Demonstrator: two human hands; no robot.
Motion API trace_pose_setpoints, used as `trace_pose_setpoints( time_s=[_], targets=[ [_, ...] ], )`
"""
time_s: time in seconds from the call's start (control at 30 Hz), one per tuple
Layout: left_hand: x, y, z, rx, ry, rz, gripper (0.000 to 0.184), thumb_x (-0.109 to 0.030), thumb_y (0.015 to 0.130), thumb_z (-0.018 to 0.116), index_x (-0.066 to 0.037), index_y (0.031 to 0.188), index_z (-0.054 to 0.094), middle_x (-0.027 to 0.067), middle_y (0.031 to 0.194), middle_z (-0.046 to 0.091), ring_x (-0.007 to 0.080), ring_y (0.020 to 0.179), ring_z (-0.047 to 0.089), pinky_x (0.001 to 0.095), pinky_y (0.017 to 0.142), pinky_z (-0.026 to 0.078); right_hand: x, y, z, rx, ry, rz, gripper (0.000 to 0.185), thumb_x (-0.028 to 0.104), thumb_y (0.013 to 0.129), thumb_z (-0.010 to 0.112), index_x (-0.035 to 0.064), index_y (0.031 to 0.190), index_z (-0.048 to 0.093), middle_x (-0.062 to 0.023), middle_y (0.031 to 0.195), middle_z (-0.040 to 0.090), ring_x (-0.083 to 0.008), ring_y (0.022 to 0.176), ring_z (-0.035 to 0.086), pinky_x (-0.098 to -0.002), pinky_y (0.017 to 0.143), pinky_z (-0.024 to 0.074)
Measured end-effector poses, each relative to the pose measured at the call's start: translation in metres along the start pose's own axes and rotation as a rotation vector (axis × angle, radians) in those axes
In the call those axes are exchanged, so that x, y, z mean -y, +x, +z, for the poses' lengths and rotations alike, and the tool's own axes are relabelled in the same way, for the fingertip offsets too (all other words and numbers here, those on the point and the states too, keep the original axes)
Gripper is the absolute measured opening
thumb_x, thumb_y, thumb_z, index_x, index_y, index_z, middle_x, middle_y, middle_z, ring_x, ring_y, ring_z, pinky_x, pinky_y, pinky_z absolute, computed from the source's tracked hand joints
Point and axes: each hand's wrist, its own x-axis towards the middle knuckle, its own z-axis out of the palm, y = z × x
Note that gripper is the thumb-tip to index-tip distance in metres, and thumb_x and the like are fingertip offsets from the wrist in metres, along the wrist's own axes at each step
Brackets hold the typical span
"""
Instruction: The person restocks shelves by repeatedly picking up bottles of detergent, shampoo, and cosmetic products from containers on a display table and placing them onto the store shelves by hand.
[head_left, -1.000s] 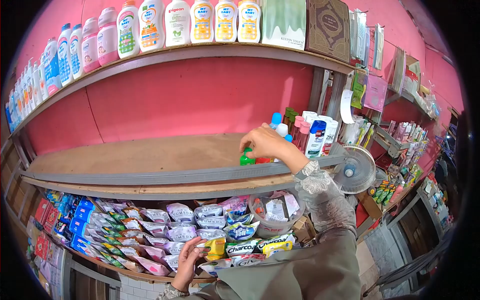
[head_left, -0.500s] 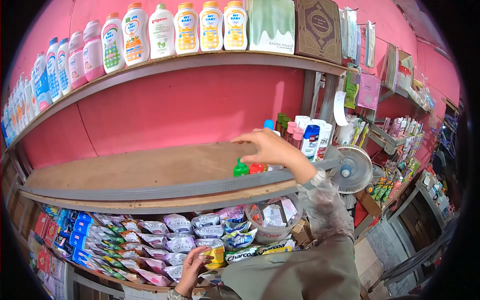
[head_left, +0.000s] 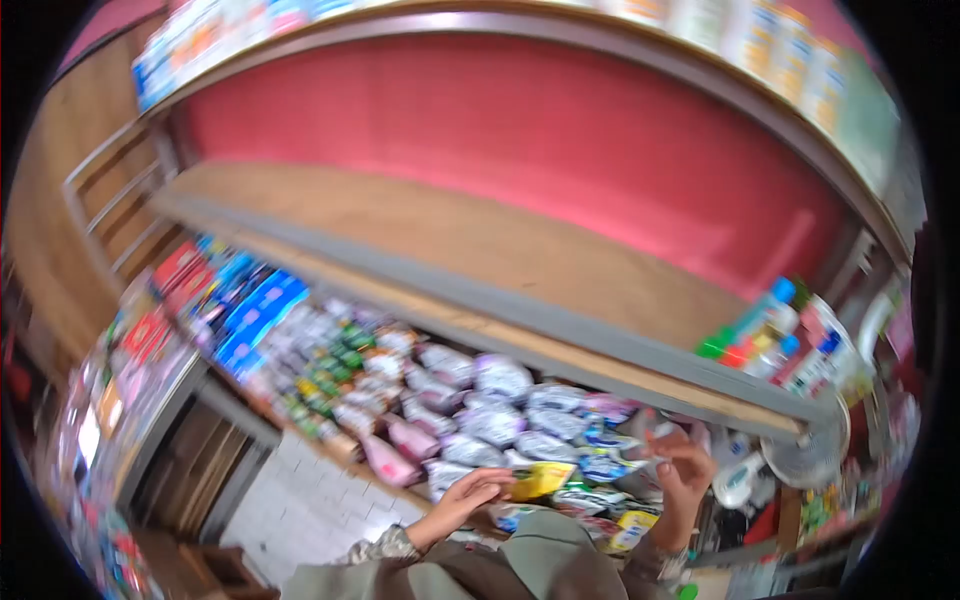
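Note:
The view is blurred by motion. My left hand (head_left: 474,497) is low in the middle, over the packets of the lower shelf, beside a yellow packet (head_left: 541,480). Its fingers are stretched loosely to the right, and nothing shows in them. My right hand (head_left: 684,464) is raised in front of the lower shelf's right part, fingers apart and slightly bent, with no object visible. Nearest to it are the blue-and-white packets (head_left: 607,464). Above and to its right, a green-capped bottle (head_left: 716,343) stands among several bottles at the right end of the middle shelf (head_left: 480,235).
Blurred bottles (head_left: 790,50) line the upper shelf. Rows of pouches (head_left: 492,418) fill the lower shelf, with blue packs (head_left: 258,318) at its left. A fan (head_left: 808,450) is at the right. Wrapped goods (head_left: 90,440) stand at the left, beside tiled floor (head_left: 300,500).
The view has swung left and down and tilted. My right hand has come down from the bottles on the middle shelf to in front of the lower shelf. My left hand stays low over the packets.

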Motion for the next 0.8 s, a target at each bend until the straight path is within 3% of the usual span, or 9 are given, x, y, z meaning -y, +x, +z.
trace_pose_setpoints(
  time_s=[0.13, 0.17, 0.33, 0.43, 0.5, 0.63, 0.8],
  targets=[
    [-0.013, -0.058, -0.053, -0.101, -0.019, 0.053, 0.039, -0.022, 0.097, 0.048, -0.005, 0.132, 0.045, 0.0069, 0.126, 0.055, 0.015, 0.111, 0.053, 0.0318, 0.095, 0.043, -0.034, -0.031, 0.098, 0.042, 0.2, 0.337, 0.011, 0.002, 0.08, 0.065, -0.0025, 0.09, 0.064, -0.0141, 0.083, 0.067, -0.0203, 0.078, 0.063, -0.0315, 0.074, 0.049],
    [-0.017, -0.075, -0.071, -0.131, 0.017, 0.062, 0.039, -0.022, 0.097, 0.049, -0.005, 0.132, 0.045, 0.0066, 0.126, 0.055, 0.0146, 0.11, 0.053, 0.0317, 0.095, 0.042, -0.041, -0.033, 0.122, 0.137, 0.154, 0.328, 0.009, -0.003, 0.08, 0.062, -0.0024, 0.089, 0.064, -0.0137, 0.083, 0.067, -0.0189, 0.076, 0.063, -0.0297, 0.073, 0.0495],
    [-0.054, -0.194, -0.165, -0.358, -0.014, 0.145, 0.038, -0.026, 0.097, 0.049, -0.008, 0.131, 0.046, 0.0044, 0.125, 0.055, 0.0135, 0.107, 0.054, 0.0309, 0.093, 0.043, -0.043, -0.037, 0.282, 0.404, 0.195, 0.398, 0.009, -0.005, 0.079, 0.062, -0.0038, 0.088, 0.064, -0.0134, 0.082, 0.067, -0.0195, 0.08, 0.064, -0.0297, 0.075, 0.0497],
    [-0.071, -0.278, -0.229, -0.529, -0.037, 0.213, 0.038, -0.027, 0.097, 0.049, -0.008, 0.13, 0.047, 0.0046, 0.124, 0.056, 0.0135, 0.107, 0.055, 0.0312, 0.092, 0.043, -0.024, -0.047, 0.406, 0.577, 0.351, 0.298, 0.009, -0.005, 0.079, 0.062, -0.0044, 0.088, 0.064, -0.0135, 0.083, 0.067, -0.0195, 0.081, 0.065, -0.0295, 0.076, 0.0506],
    [-0.096, -0.338, -0.26, -0.673, 0.0, 0.27, 0.037, -0.026, 0.097, 0.049, -0.008, 0.129, 0.048, 0.0057, 0.123, 0.057, 0.0144, 0.106, 0.055, 0.0319, 0.091, 0.043, -0.008, -0.062, 0.485, 0.699, 0.452, 0.359, 0.01, -0.007, 0.079, 0.062, -0.0047, 0.089, 0.064, -0.0135, 0.084, 0.067, -0.0193, 0.082, 0.065, -0.0294, 0.077, 0.0512],
    [-0.131, -0.454, -0.294, -1.002, 0.045, 0.414, 0.034, -0.024, 0.096, 0.048, -0.007, 0.126, 0.049, 0.0078, 0.121, 0.058, 0.0152, 0.104, 0.056, 0.0323, 0.092, 0.044, 0.015, -0.092, 0.627, 1.036, 0.601, 0.35, 0.011, -0.007, 0.079, 0.061, -0.0048, 0.09, 0.065, -0.0139, 0.086, 0.066, -0.0188, 0.081, 0.064, -0.0288, 0.076, 0.0512],
    [-0.117, -0.557, -0.3, -1.4, -0.038, 0.589, 0.033, -0.022, 0.096, 0.049, -0.005, 0.125, 0.05, 0.0095, 0.118, 0.059, 0.0144, 0.1, 0.058, 0.0314, 0.091, 0.045, 0.054, -0.115, 0.754, 1.419, 0.708, 0.262, 0.012, -0.007, 0.079, 0.062, -0.0038, 0.09, 0.066, -0.0129, 0.086, 0.067, -0.0184, 0.08, 0.064, -0.0283, 0.074, 0.0508]
  ],
)
